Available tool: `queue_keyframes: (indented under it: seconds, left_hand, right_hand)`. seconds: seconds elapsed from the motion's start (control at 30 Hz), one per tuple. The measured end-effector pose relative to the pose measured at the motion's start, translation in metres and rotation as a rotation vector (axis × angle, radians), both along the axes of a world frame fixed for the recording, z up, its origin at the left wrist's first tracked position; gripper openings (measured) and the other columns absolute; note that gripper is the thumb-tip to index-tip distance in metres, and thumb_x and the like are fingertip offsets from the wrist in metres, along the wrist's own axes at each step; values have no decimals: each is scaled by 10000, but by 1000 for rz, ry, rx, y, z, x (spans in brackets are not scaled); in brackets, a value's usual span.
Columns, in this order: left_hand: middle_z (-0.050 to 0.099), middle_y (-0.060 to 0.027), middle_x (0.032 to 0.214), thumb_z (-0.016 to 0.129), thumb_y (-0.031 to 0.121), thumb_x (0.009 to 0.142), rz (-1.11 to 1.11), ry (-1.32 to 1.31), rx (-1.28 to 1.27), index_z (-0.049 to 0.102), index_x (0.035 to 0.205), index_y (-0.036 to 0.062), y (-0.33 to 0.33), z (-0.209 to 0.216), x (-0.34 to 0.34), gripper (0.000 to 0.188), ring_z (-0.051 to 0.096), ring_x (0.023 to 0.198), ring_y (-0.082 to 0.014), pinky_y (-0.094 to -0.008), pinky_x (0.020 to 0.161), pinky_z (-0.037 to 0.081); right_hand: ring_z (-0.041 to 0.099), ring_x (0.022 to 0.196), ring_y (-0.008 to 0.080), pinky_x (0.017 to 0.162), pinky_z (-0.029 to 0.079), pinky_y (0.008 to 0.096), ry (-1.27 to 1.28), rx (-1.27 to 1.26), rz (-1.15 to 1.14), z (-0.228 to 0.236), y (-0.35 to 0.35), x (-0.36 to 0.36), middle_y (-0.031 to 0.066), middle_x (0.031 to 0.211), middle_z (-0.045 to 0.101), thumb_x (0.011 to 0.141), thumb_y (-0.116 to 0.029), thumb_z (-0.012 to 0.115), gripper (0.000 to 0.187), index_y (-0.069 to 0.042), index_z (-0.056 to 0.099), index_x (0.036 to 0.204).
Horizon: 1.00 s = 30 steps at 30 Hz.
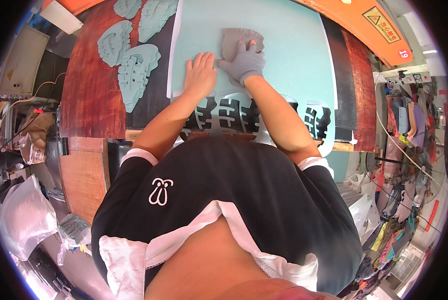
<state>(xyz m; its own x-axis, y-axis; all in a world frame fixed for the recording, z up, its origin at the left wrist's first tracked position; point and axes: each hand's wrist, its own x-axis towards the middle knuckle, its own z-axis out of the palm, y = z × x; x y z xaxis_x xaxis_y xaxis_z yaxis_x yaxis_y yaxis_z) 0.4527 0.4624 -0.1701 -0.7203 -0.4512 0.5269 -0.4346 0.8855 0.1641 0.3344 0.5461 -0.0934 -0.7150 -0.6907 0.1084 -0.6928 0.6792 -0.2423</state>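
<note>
Bare left hand [201,75] lies flat, fingers extended, on the smooth pale blue-green sheet [294,60]. Grey-gloved right hand [246,63] rests over the grey-brown, curved-edged slab [230,42] near 12 o'clock, fingers spread; can't tell if they grip it. Best: left palm steadies sheet at slab's 8 o'clock, right presses evenly, slab clear of dark-showing patterned openings [227,111] toward 6 o'clock.

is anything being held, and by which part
The right hand rests on the right part of the grey piece; whether it grips it cannot be told. The left hand lies flat on the sheet, holding nothing.
</note>
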Motion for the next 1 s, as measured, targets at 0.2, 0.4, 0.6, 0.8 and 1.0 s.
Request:
queue_keyframes:
  seconds: [0.2, 0.4, 0.6, 0.8, 1.0]
  left_hand:
    - [406, -87, 1359, 485, 197, 873, 17, -114, -46, 465, 1250, 69, 1, 1, 0, 399, 336, 1283, -261, -484, 1031, 233]
    - [411, -90, 1359, 449, 190, 885, 7, -66, -26, 482, 1232, 60, 7, 1, -3, 372, 326, 1294, -258, -501, 1028, 239]
    - [440, -77, 1320, 521, 151, 846, 26, -66, -24, 506, 1198, 80, 10, 6, -3, 359, 361, 1261, -256, -489, 1005, 270]
    - [410, -82, 1362, 464, 163, 870, 37, -121, 14, 489, 1220, 72, 12, 10, -3, 363, 329, 1291, -254, -492, 1033, 240]
    - [422, -69, 1353, 476, 169, 866, 37, -90, -12, 493, 1216, 79, 12, 8, -5, 362, 342, 1283, -243, -484, 1036, 230]
  right_hand:
    - [446, 1132, 387, 903, 421, 398, -139, -112, -53, -3, -4, -5, 195, 1383, 324, 629, -541, 656, 845, -88, 427, 1305]
    - [522, 1056, 257, 854, 454, 362, -414, -732, 142, -14, 28, -51, 177, 1229, 472, 653, -363, 714, 751, -17, 453, 1266]
    - [555, 1039, 285, 864, 465, 365, -537, -830, 57, -12, 71, -100, 159, 1257, 465, 651, -330, 699, 702, -32, 485, 1250]
    - [496, 1071, 375, 896, 443, 399, -26, -318, -56, -25, 78, -100, 153, 1306, 438, 590, -456, 681, 735, -72, 545, 1201]
    - [477, 1088, 377, 912, 431, 400, 26, -299, -66, -34, 78, -102, 176, 1327, 430, 596, -506, 681, 765, -83, 536, 1218]
